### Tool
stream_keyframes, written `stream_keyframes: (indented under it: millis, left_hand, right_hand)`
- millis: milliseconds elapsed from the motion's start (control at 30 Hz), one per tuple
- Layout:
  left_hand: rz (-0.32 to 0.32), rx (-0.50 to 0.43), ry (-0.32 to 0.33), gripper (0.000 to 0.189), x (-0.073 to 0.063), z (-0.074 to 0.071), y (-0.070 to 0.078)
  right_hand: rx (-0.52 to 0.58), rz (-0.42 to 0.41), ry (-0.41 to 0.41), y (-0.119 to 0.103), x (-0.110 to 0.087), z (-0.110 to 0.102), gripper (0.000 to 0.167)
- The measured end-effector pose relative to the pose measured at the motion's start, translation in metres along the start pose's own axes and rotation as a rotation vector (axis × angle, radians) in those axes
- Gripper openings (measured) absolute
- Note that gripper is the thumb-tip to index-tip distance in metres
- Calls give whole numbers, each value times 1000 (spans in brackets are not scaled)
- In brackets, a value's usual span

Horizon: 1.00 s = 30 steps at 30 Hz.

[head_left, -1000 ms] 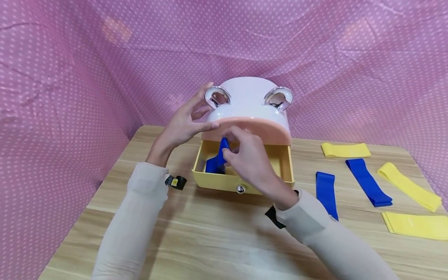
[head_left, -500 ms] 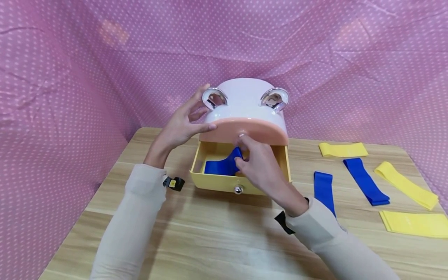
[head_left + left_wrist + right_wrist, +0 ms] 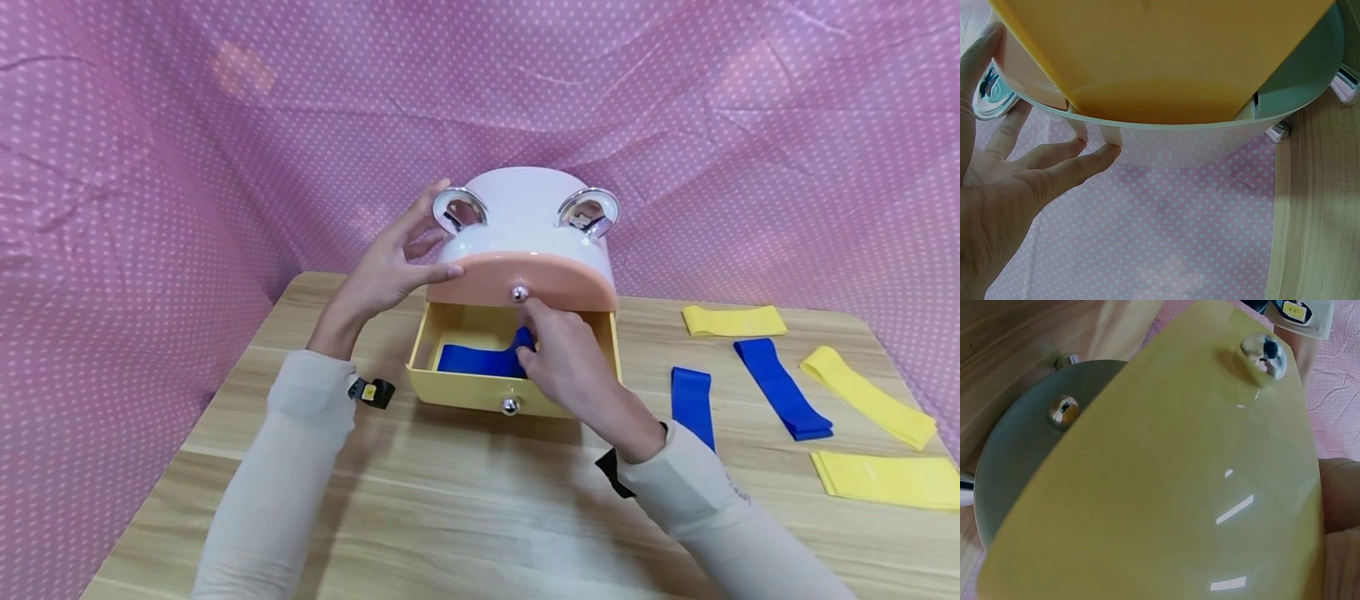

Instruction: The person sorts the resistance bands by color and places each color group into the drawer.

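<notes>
A white storage box [image 3: 525,196] with chrome ears stands at the back of the table, its lower yellow drawer [image 3: 457,387] pulled out. My left hand [image 3: 386,267] is spread at the box's left side, thumb on the peach upper drawer front [image 3: 480,279]. In the left wrist view, the extended fingers [image 3: 1085,169] touch the white side wall. Inside the yellow drawer, my right hand [image 3: 566,354] pinches the raised right end of a blue resistance band [image 3: 476,360]; the band's left part lies flat on the drawer floor. The right wrist view is mostly filled by the drawer front [image 3: 1166,487], which hides those fingertips.
To the right lie two more blue bands, one nearer [image 3: 692,404] and one farther right [image 3: 783,387], beside yellow bands at the back [image 3: 735,321], right edge [image 3: 870,396] and front right [image 3: 888,481]. Pink dotted cloth [image 3: 480,92] hangs behind the wooden table [image 3: 450,517].
My right hand has moved rightward and lower within the drawer, drawing the blue band's end with it, so the band now lies stretched along the floor. The left hand keeps its place.
</notes>
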<state>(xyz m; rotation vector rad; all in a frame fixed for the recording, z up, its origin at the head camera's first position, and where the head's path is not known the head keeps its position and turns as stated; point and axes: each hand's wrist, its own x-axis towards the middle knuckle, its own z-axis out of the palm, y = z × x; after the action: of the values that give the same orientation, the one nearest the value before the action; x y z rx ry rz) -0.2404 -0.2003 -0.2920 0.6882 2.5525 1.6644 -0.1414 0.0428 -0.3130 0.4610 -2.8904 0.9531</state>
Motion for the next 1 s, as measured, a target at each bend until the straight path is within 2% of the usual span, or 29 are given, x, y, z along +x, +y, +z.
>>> stream_keyframes:
  millis: [300,600,900,1000]
  left_hand:
    - [-10,3,-2,103,1,0,0]
    - [-14,13,2,103,1,0,1]
    - [-15,0,0,103,2,-1,0]
    - [-15,3,-1,103,2,-1,0]
  right_hand:
    - [-58,19,-57,7,-1,-3,37]
    - [-75,43,-53,13,-11,-17,35]
    - [26,9,21,19,-34,-51,27]
    - [20,-4,61,26,-42,-63,27]
